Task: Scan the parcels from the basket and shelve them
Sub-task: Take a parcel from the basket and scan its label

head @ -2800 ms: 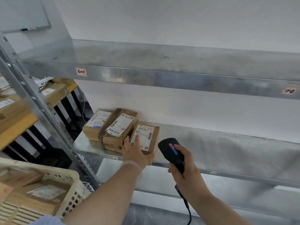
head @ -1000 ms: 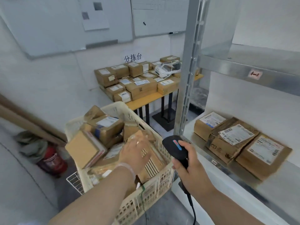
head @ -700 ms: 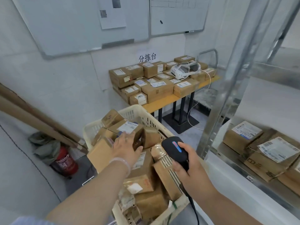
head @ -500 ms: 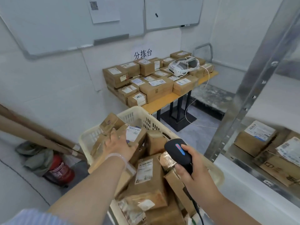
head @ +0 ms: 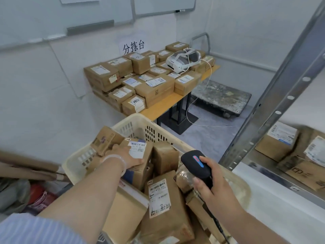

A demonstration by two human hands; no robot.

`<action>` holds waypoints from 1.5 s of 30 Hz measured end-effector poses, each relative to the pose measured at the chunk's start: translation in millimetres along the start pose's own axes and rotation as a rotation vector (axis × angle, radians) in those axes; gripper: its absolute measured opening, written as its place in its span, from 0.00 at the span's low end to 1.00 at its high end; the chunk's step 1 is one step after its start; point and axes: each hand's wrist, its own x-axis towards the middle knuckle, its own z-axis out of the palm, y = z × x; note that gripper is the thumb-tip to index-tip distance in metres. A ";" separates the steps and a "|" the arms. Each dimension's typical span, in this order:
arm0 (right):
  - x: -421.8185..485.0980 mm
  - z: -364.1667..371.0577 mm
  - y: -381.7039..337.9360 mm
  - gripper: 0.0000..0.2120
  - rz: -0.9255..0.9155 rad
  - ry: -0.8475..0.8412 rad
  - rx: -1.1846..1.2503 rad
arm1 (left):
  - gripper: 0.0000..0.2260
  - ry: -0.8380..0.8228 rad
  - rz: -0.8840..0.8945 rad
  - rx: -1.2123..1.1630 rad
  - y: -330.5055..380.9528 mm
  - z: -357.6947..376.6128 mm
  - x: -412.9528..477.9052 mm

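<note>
Picking: my left fingers (head: 137, 162) grasp a labelled brown cardboard parcel (head: 140, 147) in the cream plastic basket (head: 140, 118); next, lift it before the black scanner (head: 195, 164) my right fingers (head: 204, 159) clutch.

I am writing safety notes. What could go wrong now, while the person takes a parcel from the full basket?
The left hand grips a labelled parcel packed among others; lifting it could knock the leaning box over the basket rim. The cable of the scanner in the right hand trails over the parcels and might snag.
</note>
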 end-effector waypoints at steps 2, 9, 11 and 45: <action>0.1 1.7 0.9 0.25 0.004 0.005 -0.010 | 0.52 -0.041 0.016 0.007 -4.5 -2.4 9.1; 1.7 4.8 2.5 0.25 0.001 0.031 -0.030 | 0.50 -0.130 0.068 0.040 -16.0 -3.3 29.3; 0.6 6.0 2.2 0.26 -0.008 0.035 -0.031 | 0.51 -0.128 0.069 0.045 -18.6 -2.5 31.4; -65.8 -41.3 -54.6 0.26 -0.113 0.098 0.041 | 0.52 0.574 0.400 -0.322 22.1 20.6 -113.0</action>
